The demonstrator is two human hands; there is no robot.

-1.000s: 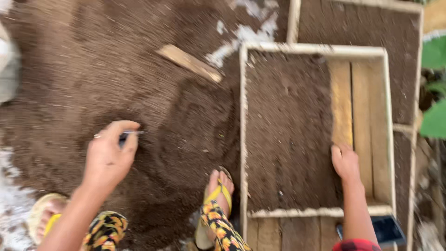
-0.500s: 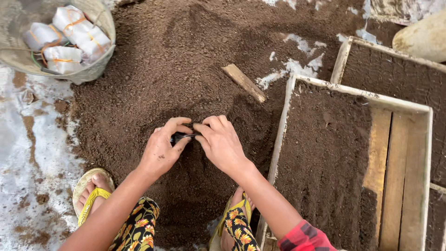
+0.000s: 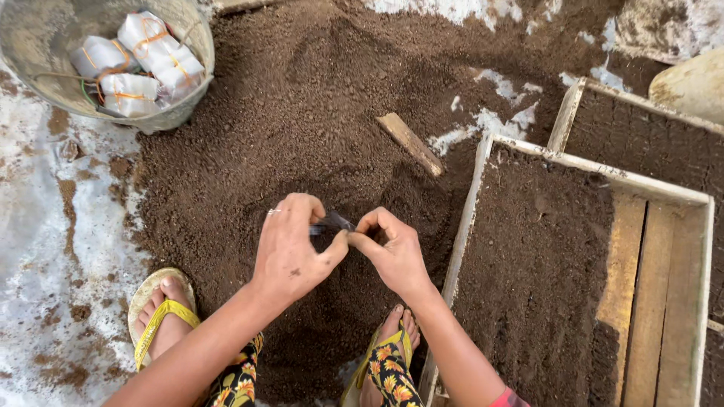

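Dark, crumbly soil point(image 3: 302, 113) covers most of the ground in the head view, with pale, wet concrete point(image 3: 45, 249) showing at the left edge. Over the near middle of the soil heap, the left hand point(image 3: 290, 252) and right hand point(image 3: 392, 252) meet, fingertips touching. Both pinch a small dark bag point(image 3: 332, 223) between thumb and curled fingers, so the fingers are drawn narrow around it; the bag sits just above the soil, between the two hands. A ring shows on a left finger. Far left stands a round metal basin point(image 3: 188, 98) holding white bundles point(image 3: 139, 64) tied with orange bands. A short wooden stick point(image 3: 411, 143) lies on the soil beyond the hands. At the right sits a wooden tray point(image 3: 471, 218) part filled with soil, its bare slats showing at the right side, with a second tray point(image 3: 569, 113) behind it. Near the bottom, feet in yellow sandals point(image 3: 162, 313) rest on the ground, one at each side of the arms.
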